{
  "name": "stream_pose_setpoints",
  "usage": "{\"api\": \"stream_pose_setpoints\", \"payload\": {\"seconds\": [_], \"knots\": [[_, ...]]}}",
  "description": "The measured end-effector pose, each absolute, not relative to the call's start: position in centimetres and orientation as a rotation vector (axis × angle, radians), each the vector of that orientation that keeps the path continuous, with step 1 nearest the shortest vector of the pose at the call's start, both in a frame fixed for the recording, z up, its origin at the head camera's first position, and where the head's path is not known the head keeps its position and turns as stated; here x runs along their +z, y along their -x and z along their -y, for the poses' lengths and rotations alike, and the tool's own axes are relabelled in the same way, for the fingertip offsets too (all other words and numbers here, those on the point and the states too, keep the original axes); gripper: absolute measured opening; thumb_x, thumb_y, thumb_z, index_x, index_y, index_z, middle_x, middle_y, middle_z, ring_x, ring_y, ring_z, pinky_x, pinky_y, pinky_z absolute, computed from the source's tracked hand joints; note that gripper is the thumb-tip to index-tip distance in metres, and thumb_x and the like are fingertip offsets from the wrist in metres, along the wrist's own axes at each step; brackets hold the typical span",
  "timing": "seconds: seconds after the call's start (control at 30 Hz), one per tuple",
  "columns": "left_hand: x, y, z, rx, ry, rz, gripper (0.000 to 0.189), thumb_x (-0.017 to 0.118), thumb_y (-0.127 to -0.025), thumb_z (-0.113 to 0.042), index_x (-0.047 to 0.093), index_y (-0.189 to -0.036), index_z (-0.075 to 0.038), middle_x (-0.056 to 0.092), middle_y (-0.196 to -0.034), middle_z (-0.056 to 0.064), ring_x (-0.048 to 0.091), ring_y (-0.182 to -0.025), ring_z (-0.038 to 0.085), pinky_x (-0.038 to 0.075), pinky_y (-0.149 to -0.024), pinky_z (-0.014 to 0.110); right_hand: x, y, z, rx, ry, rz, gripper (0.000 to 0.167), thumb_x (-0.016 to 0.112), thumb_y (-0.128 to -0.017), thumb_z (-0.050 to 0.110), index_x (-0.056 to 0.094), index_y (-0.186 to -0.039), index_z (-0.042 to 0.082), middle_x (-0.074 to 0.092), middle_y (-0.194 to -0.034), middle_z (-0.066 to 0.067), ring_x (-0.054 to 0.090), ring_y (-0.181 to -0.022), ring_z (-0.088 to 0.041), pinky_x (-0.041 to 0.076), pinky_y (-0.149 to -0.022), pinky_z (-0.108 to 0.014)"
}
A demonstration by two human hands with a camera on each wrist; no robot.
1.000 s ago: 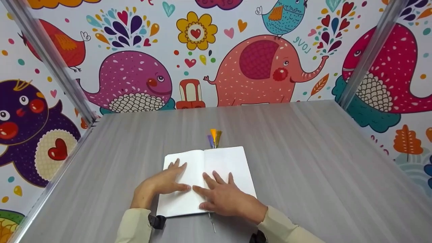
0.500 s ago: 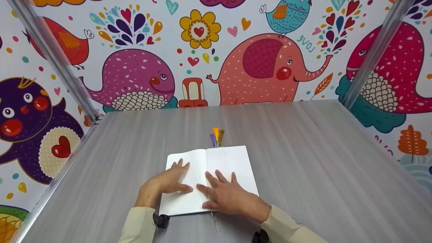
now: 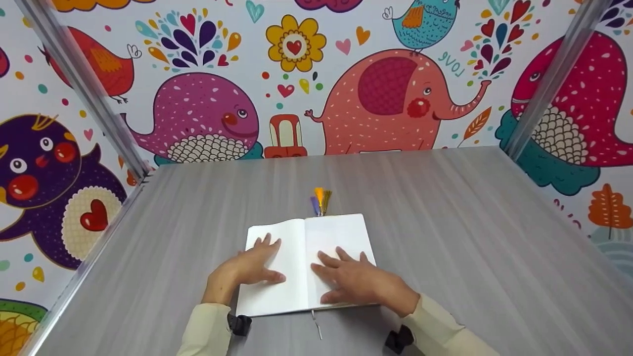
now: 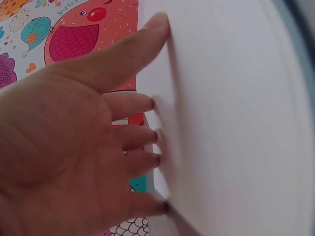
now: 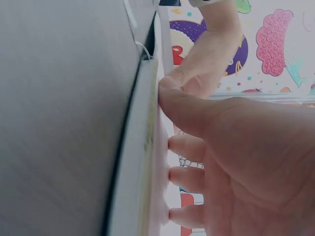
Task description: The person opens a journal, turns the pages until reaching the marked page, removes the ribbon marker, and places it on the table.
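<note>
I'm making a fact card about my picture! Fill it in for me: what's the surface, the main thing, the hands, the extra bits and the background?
Surface: grey wood-grain table
Main thing: open book with plain white pages, lying on the table
Left hand: bare, touching the left page with spread fingers
Right hand: bare, touching the right page with spread fingers
Extra bits: small purple, orange and gold tassels at the far edge; thin pale ribbon at the near edge
Background: white wall with colourful cartoon animals
</note>
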State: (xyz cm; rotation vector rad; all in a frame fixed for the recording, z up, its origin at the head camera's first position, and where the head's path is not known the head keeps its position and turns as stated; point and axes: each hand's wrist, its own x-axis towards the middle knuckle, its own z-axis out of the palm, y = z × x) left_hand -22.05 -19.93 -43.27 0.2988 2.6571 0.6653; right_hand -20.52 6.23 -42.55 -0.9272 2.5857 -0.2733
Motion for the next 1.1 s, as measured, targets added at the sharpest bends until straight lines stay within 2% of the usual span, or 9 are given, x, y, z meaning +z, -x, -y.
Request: {"api": "stream_pose_setpoints", "payload": {"seconds": [0.13, 0.37, 0.67, 0.93, 1.1], "knots": [[-43.5, 22.0, 19.9, 0.676, -0.287, -2.646, 0.090, 0.076, -0.088, -0.032, 0.027, -0.157, -0.003, 0.010, -0.166, 0.027, 0.007, -0.154, 0.047, 0.010, -0.117, 0.074, -42.6, 20.8, -7.1, -0.296, 0.930, -2.571, 0.070, 0.061, -0.095, 0.051, 0.036, -0.156, 0.029, 0.027, -0.167, 0.003, 0.022, -0.155, -0.038, 0.023, -0.116, -0.071], [-43.4, 21.8, 20.1, 0.700, -0.280, -2.639, 0.090, 0.076, -0.088, -0.029, 0.027, -0.157, -0.003, 0.008, -0.166, 0.027, 0.006, -0.154, 0.048, 0.009, -0.117, 0.074, -43.5, 21.1, -9.3, -0.402, 1.031, -2.562, 0.073, 0.062, -0.094, 0.052, 0.038, -0.156, 0.023, 0.029, -0.166, -0.002, 0.022, -0.154, -0.042, 0.021, -0.117, -0.071], [-43.2, 21.4, 20.4, 0.710, -0.283, -2.643, 0.090, 0.077, -0.087, -0.029, 0.028, -0.157, -0.002, 0.009, -0.166, 0.028, 0.006, -0.154, 0.048, 0.010, -0.118, 0.073, -44.4, 21.4, -12.0, -0.492, 1.125, -2.512, 0.074, 0.059, -0.094, 0.057, 0.036, -0.157, 0.025, 0.026, -0.167, -0.001, 0.019, -0.156, -0.034, 0.016, -0.123, -0.062], [-43.2, 21.7, 20.3, 0.731, -0.323, -2.636, 0.091, 0.076, -0.087, -0.032, 0.026, -0.157, -0.001, 0.007, -0.165, 0.029, 0.005, -0.153, 0.050, 0.007, -0.117, 0.075, -44.3, 21.7, -12.8, -0.462, 1.141, -2.463, 0.091, 0.071, -0.085, 0.055, 0.029, -0.159, 0.024, 0.019, -0.169, -0.002, 0.012, -0.158, -0.032, 0.014, -0.124, -0.061], [-43.3, 21.8, 20.2, 0.718, -0.317, -2.643, 0.092, 0.077, -0.086, -0.032, 0.027, -0.157, -0.002, 0.009, -0.166, 0.028, 0.006, -0.154, 0.049, 0.009, -0.117, 0.074, -43.9, 21.5, -12.9, -0.452, 1.144, -2.461, 0.093, 0.075, -0.083, 0.052, 0.031, -0.159, 0.022, 0.020, -0.169, -0.005, 0.013, -0.157, -0.034, 0.015, -0.124, -0.060]]}}
